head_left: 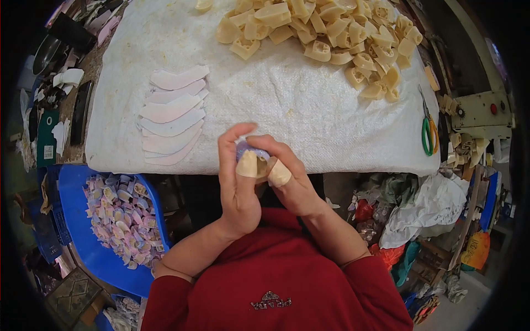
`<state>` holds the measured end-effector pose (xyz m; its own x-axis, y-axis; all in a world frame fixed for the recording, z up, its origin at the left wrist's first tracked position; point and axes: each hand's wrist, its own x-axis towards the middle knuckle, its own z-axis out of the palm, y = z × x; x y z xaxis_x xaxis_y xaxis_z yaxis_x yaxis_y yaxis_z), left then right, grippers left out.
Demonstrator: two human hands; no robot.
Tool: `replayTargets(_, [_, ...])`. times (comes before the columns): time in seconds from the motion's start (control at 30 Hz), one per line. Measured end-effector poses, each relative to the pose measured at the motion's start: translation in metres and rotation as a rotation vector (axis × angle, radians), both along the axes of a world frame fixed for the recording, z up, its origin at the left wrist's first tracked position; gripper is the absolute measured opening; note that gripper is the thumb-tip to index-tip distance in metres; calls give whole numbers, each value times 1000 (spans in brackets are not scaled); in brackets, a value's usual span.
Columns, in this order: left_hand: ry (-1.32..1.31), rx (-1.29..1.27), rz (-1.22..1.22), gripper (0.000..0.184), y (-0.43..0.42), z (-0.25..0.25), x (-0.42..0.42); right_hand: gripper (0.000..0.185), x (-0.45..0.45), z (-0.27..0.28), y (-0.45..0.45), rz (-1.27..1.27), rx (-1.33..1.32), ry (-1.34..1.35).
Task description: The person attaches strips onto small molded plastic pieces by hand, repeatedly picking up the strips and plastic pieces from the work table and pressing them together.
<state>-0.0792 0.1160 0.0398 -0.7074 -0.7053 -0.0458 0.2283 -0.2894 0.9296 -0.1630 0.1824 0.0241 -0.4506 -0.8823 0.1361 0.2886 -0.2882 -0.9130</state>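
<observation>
Both hands meet at the table's front edge around a small beige shoe heel, with shiny lilac covering material wrapped over its far side. My left hand is closed on it from the left, its index finger bent over the top. From the right, my right hand grips the same heel, fingers curled across the covering. Pale wraps cover both thumb tips. Left of the hands lie several curved pastel strips, overlapping in a column. Fingers hide much of the heel.
A large heap of bare beige heels covers the back right of the white-sheeted table. Scissors with green and orange handles lie at the right edge. A blue bin of pastel-covered heels stands lower left. Plastic bags crowd the right.
</observation>
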Motion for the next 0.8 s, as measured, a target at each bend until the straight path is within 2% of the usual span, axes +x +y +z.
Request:
replayTargets(0.03, [3, -106, 39, 41, 2, -4, -2, 30, 1, -3, -1, -44, -54, 159])
replayTargets(0.07, [-6, -200, 75, 40, 6, -4, 2, 30, 6, -3, 2, -41, -43, 145])
replayTargets(0.13, [6, -213, 51, 36, 4, -8, 5, 33, 3, -7, -1, -138, -26, 443])
replayTargets(0.2, [-39, -212, -17, 49, 2, -16, 7, 35, 3, -6, 0, -165, 20, 449])
replayTargets(0.23, [-41, -210, -16, 49, 1, -14, 8, 38, 3, -5, 2, -195, 67, 456])
replayTargets(0.27, [60, -8, -92, 61, -1, -10, 9, 38, 0, -1, 5, -194, 67, 456])
replayTargets(0.3, [161, 194, -168, 73, -3, -6, 8, 41, -3, 7, 9, -75, 177, 214])
replayTargets(0.33, [162, 192, -167, 73, -6, -5, 8, 44, -5, 11, 10, 44, 282, -28])
replayTargets(0.37, [127, 155, -182, 81, -12, -7, 4, 52, -9, 5, 4, 27, 242, -63])
replayTargets(0.4, [84, 132, -196, 90, -14, -6, 3, 52, -11, 7, 3, 31, 241, -60])
replayTargets(0.47, [72, 82, -193, 89, -18, -5, 6, 51, -17, 9, 3, -185, 147, 249])
replayTargets(0.5, [5, -60, -170, 91, -19, -6, 7, 43, -30, 8, 0, -293, 129, 661])
replayTargets(0.53, [-61, -200, -149, 93, -19, -8, 8, 43, -31, 12, 3, -294, 131, 662])
replayTargets(0.57, [-60, -199, -151, 93, -18, -17, 7, 39, -32, 20, 6, -209, 231, 785])
replayTargets(0.6, [-41, -565, -104, 93, -19, -26, 3, 36, -32, 29, 7, -122, 331, 907])
replayTargets(0.63, [-20, -931, -52, 93, -19, -32, 2, 32, -31, 32, 4, -84, 387, 918])
replayTargets(0.67, [-19, -933, -51, 93, -17, -35, 4, 32, -32, 31, 5, -84, 386, 919])
replayTargets(0.73, [-25, -717, -94, 89, -16, -26, 5, 31, -36, 24, 8, -93, 291, 709])
replayTargets(0.77, [-2, -623, -108, 73, -17, -22, 6, 29, -35, 19, 8, -116, 211, 644])
replayTargets(0.8, [-6, -623, -102, 73, -19, -20, 9, 29, -36, 15, 8, -109, 209, 643])
